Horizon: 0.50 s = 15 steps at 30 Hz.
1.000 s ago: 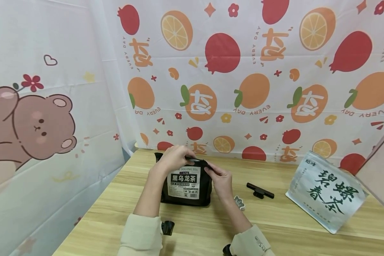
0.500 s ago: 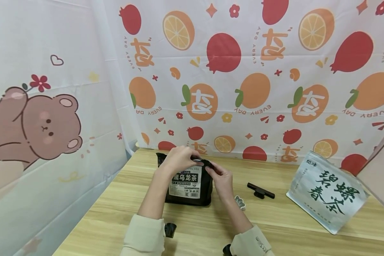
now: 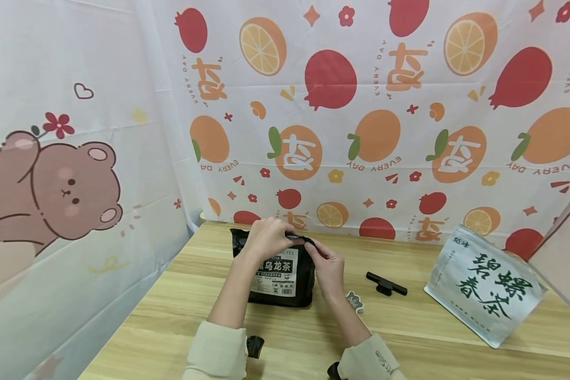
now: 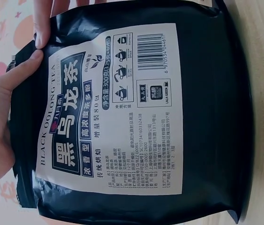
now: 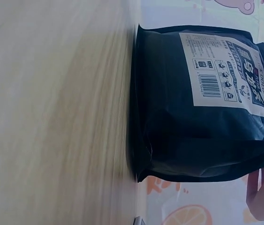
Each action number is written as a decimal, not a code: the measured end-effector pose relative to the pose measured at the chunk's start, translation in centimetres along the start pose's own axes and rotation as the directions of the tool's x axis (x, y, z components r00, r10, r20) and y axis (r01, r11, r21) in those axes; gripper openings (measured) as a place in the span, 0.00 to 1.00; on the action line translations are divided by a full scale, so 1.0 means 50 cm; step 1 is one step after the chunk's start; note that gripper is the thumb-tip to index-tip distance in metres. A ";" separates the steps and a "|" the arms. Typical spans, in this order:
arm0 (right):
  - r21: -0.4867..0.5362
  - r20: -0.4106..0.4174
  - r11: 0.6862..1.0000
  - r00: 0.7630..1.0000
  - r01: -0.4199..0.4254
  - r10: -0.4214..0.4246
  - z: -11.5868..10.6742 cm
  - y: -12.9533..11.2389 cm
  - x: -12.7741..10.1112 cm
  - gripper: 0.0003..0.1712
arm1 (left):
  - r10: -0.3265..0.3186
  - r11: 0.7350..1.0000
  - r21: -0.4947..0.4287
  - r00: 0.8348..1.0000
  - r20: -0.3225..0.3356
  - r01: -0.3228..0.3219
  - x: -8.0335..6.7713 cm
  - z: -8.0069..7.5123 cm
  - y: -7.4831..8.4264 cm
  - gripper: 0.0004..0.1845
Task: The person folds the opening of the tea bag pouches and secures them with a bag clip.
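A black pouch of oolong tea (image 3: 275, 287) with a pale printed label stands upright on the wooden table. My left hand (image 3: 267, 240) reaches over its upper edge and pinches it, thumb on the label side in the left wrist view. At the upper right corner, my right hand (image 3: 329, 266) pinches the same edge between thumb and fingers. The top of the pouch (image 4: 24, 183) looks folded over in the left wrist view. A small shiny strip shows beside the left fingers; what it is I cannot tell. The right wrist view shows the pouch's side (image 5: 207, 157) and base.
A black bar-shaped clip (image 3: 386, 285) lies right of the pouch. Nearer my right forearm is a small green-and-white leaf-like piece (image 3: 354, 302). A pale green tea pouch (image 3: 484, 285) leans farther right. A fruit-printed cloth (image 3: 332, 142) hangs behind the table.
My left hand has shifted slightly right along the pouch's upper edge and covers more of the label's left side. The right hand keeps its hold at the corner.
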State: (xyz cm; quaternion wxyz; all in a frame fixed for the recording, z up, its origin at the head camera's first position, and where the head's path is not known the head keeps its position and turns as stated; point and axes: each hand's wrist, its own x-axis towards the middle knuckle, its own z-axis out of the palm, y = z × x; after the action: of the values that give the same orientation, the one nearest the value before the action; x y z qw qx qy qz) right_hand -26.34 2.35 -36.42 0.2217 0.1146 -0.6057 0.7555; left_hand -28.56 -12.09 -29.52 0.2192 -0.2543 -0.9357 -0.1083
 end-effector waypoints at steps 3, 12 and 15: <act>-0.014 -0.005 0.999 0.999 0.047 -0.047 -0.003 0.025 0.003 0.11 | -0.013 1.000 -0.015 1.000 0.013 0.013 -0.001 -0.001 0.003 0.07; -0.059 0.098 0.995 0.992 -0.076 0.082 -0.020 0.021 -0.002 0.17 | 0.011 0.986 -0.169 0.993 0.117 0.009 -0.001 -0.016 -0.008 0.04; -0.089 0.123 0.992 0.987 -0.088 0.099 -0.026 0.030 -0.006 0.19 | 0.027 0.984 -0.178 0.991 0.130 -0.003 -0.002 -0.018 -0.012 0.05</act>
State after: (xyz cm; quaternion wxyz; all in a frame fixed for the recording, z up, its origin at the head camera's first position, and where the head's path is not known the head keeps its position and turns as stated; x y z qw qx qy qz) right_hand -26.67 3.28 -38.16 0.1514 0.1246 -0.6542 0.7305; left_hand -28.46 -12.92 -28.84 0.1344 -0.2865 -0.9328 -0.1726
